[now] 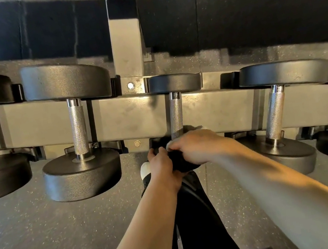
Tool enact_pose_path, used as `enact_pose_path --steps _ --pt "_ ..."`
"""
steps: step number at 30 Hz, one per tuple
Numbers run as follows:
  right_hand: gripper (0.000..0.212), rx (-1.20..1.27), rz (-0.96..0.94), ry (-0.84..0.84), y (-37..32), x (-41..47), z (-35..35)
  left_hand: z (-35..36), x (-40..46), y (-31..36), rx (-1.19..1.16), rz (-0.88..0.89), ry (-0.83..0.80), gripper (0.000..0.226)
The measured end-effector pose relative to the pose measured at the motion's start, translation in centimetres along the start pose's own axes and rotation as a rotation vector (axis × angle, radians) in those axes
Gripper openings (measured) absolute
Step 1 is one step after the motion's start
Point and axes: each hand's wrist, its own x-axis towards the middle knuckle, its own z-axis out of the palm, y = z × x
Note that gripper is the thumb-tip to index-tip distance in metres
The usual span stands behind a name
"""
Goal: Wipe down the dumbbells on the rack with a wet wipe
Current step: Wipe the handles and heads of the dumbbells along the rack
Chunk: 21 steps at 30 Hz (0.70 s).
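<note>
Both hands meet at the near head of the small dumbbell (pixel 176 113) in the middle of the rack (pixel 131 117). The left hand (pixel 162 166) curls its fingers round that black head from the left, and the right hand (pixel 197 145) lies over it from the right, with a bit of white wipe (pixel 169 144) showing at the fingertips. Larger dumbbells (pixel 76 128) sit on either side. A white shoe toe (pixel 145 169) shows on the speckled floor (pixel 48 243).
</note>
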Motion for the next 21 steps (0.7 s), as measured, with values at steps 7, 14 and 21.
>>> enact_pose_path --steps 7,14,21 --pt "0.032 -0.175 0.141 -0.008 -2.4 2.2 -0.5 0.2 0.0 -0.2 -0.023 -0.012 -0.001 0.044" --pt "0.044 0.16 -0.169 0.056 4.0 -1.0 1.7 0.6 -0.1 0.0 -0.026 -0.016 0.03 0.044" --pt "0.036 0.613 0.062 0.148 4.8 -1.4 2.5 0.7 -1.2 0.4 -0.022 -0.004 0.012 0.046"
